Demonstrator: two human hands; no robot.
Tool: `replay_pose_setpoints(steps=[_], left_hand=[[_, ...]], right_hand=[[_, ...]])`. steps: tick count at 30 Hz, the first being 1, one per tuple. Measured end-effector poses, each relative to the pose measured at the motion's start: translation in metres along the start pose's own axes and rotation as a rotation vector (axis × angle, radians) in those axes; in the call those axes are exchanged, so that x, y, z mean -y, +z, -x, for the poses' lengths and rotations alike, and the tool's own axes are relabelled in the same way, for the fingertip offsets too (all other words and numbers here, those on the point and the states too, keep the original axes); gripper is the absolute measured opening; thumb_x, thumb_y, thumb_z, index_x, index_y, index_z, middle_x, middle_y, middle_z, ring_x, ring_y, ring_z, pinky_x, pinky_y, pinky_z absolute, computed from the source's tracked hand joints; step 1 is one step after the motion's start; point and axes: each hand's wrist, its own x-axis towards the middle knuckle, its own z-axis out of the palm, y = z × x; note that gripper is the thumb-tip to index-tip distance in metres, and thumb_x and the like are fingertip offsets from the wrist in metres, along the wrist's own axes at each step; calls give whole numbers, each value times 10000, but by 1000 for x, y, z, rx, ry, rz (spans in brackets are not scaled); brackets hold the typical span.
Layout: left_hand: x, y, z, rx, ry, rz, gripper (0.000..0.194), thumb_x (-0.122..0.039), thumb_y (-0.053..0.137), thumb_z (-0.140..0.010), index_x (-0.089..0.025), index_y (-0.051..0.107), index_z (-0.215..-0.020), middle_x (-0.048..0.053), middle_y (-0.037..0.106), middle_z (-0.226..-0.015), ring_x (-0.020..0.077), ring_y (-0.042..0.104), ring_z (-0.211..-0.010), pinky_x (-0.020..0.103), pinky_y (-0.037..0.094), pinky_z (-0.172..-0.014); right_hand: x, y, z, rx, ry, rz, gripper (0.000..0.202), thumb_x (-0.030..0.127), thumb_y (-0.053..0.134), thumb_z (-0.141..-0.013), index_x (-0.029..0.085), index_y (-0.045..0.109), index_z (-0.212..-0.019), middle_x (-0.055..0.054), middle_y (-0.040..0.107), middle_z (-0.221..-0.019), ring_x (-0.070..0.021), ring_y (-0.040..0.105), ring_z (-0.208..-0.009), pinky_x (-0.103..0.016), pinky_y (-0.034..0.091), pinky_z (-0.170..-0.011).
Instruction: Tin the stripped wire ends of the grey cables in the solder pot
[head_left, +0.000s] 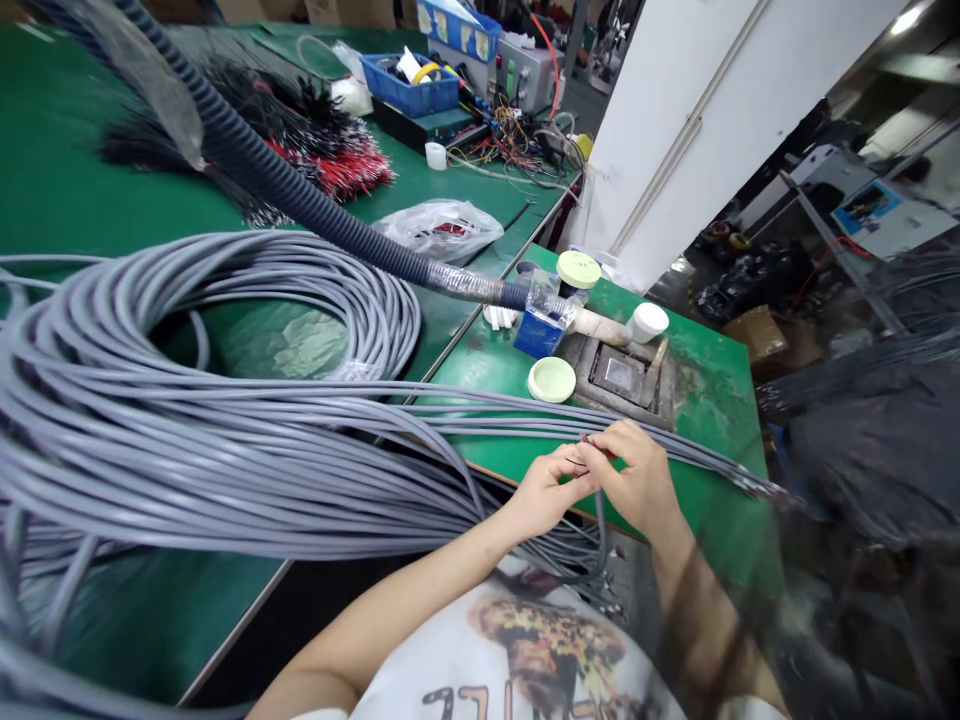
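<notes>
Both hands meet over the near edge of the green table, just below the solder-pot-like block. My left hand (pixel 546 492) is closed, its fingertips pinching thin dark wires. My right hand (pixel 634 472) is closed on the same thin wires, which show between the fingertips. A grey cable (pixel 600 520) hangs down below the hands. Several grey cables (pixel 517 410) run just behind the hands to stripped ends at the right. A large coil of grey cable (pixel 225 400) fills the left side.
A ribbed hose (pixel 300 200) arches over the table to a blue box (pixel 538 334). Near it are a yellow-green lid (pixel 551 380), a white cup (pixel 648 321) and a grey metal block (pixel 664 395). Black and red wires (pixel 330 150), a plastic bag (pixel 442 228) and a blue basket (pixel 420 92) lie farther back.
</notes>
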Motion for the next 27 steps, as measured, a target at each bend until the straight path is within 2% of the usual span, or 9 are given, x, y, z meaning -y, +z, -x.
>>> replay_pose_setpoints(steps=[4,8,10,14,17,19,24,27], left_hand=[[-4,-6,4,4,33,-29,244,-397,677,-806,-165,748,-789,71,632,-881,186,568,-884,315,435,-860],[-9,-11,8,-12,-43,11,287,-422,659,-815,-148,739,-779,66,601,-842,168,554,-821,291,439,-792],[-8,-11,9,-32,-74,50,317,-446,671,-797,-137,730,-757,63,586,-815,164,542,-796,290,437,-775],[-2,-7,7,-55,-68,112,325,-454,712,-756,-130,717,-730,57,570,-818,161,525,-798,296,431,-780],[1,-4,5,-47,-36,145,322,-455,724,-744,-133,718,-737,64,580,-852,173,524,-843,312,428,-819],[1,-3,6,-41,-18,140,318,-453,723,-747,-135,718,-736,70,585,-868,179,524,-862,316,428,-829],[2,-7,9,-85,-59,168,303,-426,728,-744,-130,690,-694,42,541,-824,135,501,-761,265,432,-716],[2,-10,10,-120,-137,228,319,-439,725,-741,-124,687,-706,36,540,-835,110,491,-697,234,415,-623]], right_hand=[[-6,7,-4,-48,159,-163,225,266,590,-843,190,683,-653,-10,592,-619,-145,538,-610,-285,412,-588],[-21,-2,-5,-187,319,-310,218,296,583,-843,190,722,-714,16,556,-582,-131,523,-565,-261,400,-542],[-23,-7,-4,-174,319,-283,223,309,582,-848,190,723,-723,12,567,-596,-133,529,-576,-260,401,-549],[-13,-1,0,10,178,-120,213,316,615,-842,184,693,-695,-16,622,-662,-150,550,-645,-284,426,-637],[-4,11,1,-13,51,62,203,302,623,-841,179,671,-687,-25,611,-652,-158,530,-667,-313,409,-691],[0,15,1,-40,26,100,249,282,577,-872,183,656,-657,-22,586,-625,-156,513,-658,-319,398,-693],[-1,14,4,-55,153,-168,347,282,560,-887,196,623,-556,-7,580,-583,-143,530,-609,-293,423,-633],[-6,14,11,-48,211,-298,311,279,577,-877,203,661,-587,-4,627,-614,-143,570,-610,-282,453,-624]])
